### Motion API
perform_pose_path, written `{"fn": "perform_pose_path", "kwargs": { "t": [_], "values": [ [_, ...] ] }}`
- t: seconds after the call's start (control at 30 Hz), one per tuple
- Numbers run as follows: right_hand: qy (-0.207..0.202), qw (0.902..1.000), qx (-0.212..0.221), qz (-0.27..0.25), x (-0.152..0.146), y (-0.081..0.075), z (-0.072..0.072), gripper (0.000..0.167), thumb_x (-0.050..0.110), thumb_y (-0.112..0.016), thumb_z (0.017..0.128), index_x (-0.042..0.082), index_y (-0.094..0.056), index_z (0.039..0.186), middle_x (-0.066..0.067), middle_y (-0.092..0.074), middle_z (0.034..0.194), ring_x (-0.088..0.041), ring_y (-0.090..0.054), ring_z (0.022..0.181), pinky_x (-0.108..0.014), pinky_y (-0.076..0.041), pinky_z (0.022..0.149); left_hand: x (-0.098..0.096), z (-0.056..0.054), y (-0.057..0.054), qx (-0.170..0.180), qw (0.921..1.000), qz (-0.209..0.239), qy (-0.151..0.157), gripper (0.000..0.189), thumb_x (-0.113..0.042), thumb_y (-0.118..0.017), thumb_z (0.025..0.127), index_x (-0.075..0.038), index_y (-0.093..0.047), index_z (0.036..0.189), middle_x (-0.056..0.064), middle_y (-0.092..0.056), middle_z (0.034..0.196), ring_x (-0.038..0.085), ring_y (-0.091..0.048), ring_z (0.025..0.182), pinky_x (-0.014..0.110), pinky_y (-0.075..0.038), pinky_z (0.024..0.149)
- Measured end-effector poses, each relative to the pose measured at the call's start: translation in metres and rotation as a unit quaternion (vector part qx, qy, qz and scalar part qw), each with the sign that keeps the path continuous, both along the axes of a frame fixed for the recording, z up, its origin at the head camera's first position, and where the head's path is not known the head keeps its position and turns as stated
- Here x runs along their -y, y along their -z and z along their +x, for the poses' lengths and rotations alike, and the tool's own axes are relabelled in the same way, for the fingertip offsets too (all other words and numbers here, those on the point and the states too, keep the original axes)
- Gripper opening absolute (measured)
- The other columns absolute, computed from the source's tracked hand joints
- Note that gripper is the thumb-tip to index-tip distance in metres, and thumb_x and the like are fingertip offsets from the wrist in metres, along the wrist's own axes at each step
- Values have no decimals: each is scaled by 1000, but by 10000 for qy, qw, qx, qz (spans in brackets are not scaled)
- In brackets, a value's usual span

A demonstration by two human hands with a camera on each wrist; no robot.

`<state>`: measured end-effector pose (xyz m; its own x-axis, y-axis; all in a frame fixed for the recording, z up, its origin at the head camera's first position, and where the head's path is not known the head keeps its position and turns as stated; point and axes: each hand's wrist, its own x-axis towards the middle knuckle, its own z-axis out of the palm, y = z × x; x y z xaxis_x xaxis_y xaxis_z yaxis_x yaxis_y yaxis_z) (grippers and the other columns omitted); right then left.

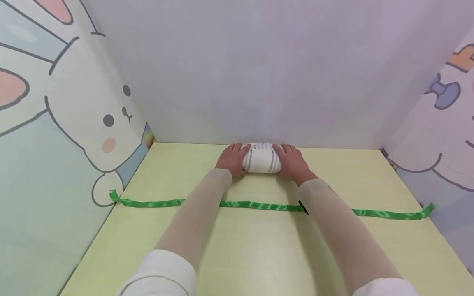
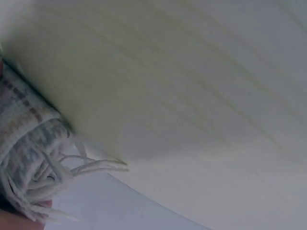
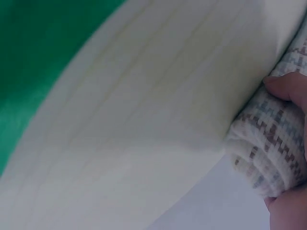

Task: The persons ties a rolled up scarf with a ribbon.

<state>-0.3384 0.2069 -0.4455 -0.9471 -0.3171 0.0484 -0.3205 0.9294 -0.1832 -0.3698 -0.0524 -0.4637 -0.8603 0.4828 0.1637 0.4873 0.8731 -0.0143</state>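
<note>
A rolled-up woven cloth [image 1: 261,160] lies at the far side of the table, close to the back wall. It is off-white with grey-brown patterned bands. My left hand [image 1: 232,159] grips its left end and my right hand [image 1: 292,162] its right end, thumbs on the near side. In the left wrist view, white fringe hangs loose from the end of the cloth roll [image 2: 36,129], and only slivers of the hand show. Seen from the right wrist, the thumb [image 3: 288,88] presses on the roll [image 3: 268,139], whose layers spiral at the end.
A green ribbon [image 1: 255,205] runs across the pale yellow table [image 1: 259,246], passing under both forearms. Behind the table rises a plain grey-lilac wall [image 1: 252,74]. Side panels carry cartoon drawings, a rabbit [image 1: 92,98] on the left one.
</note>
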Motion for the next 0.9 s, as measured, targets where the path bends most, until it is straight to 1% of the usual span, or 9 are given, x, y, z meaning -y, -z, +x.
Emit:
{"fn": "perform_pose_path", "kwargs": {
  "t": [0.1, 0.2, 0.37, 0.5, 0.7, 0.83, 0.9],
  "values": [
    [26, 9999, 104, 23, 1, 4, -1, 106, 17, -89, 78, 12, -26, 163, -28, -29, 158, -47, -23, 147, -60, -19, 120, 0, 2, 4, 23, 10000, 78, -46, 102, -42, -90, 76, -21, -35, 158, 9, -50, 143, 33, -47, 132, 43, -38, 114],
    [92, 9998, 177, 44, 2, 4, -2, 106, 17, -89, 78, 14, -26, 163, -27, -31, 157, -47, -26, 145, -61, -22, 119, 0, 2, 5, 85, 9998, 162, -113, 99, -38, -91, 76, -21, -36, 156, 9, -50, 141, 33, -49, 129, 44, -41, 111],
    [201, 9995, 246, 12, 2, 2, -2, 104, 17, -89, 79, 17, -26, 163, -24, -36, 153, -45, -32, 140, -60, -26, 118, -1, 1, 6, 40, 9996, 246, -164, 93, -32, -90, 78, -23, -37, 155, 9, -50, 140, 33, -50, 126, 45, -43, 109],
    [207, 9995, 252, 27, 2, 1, -1, 102, 18, -88, 81, 17, -27, 163, -23, -37, 152, -44, -33, 139, -60, -26, 118, -2, 2, 6, -24, 9996, 255, -151, 88, -31, -88, 82, -23, -39, 155, 9, -52, 139, 32, -52, 125, 46, -44, 108],
    [163, 9998, -32, 134, 2, 0, 0, 100, 17, -88, 80, 16, -30, 161, -22, -41, 148, -43, -37, 136, -60, -27, 117, 0, 3, -1, -44, 9996, 247, -135, 81, -29, -84, 86, -24, -41, 154, 9, -54, 140, 31, -53, 124, 44, -46, 106],
    [116, 9997, -120, 200, 1, -3, 5, 98, 17, -88, 80, 14, -32, 160, -23, -44, 146, -44, -39, 134, -61, -29, 115, 0, 5, -6, -70, 9998, 127, -99, 78, -29, -83, 87, -24, -43, 153, 9, -56, 137, 29, -55, 121, 44, -49, 102],
    [71, 9997, -158, 197, -1, -4, 8, 97, 18, -88, 80, 12, -32, 159, -23, -44, 145, -44, -40, 133, -61, -30, 114, 0, 6, -8, -99, 9999, 93, -33, 77, -28, -83, 87, -24, -44, 153, 9, -57, 136, 29, -56, 119, 43, -50, 100]
  ]
}}
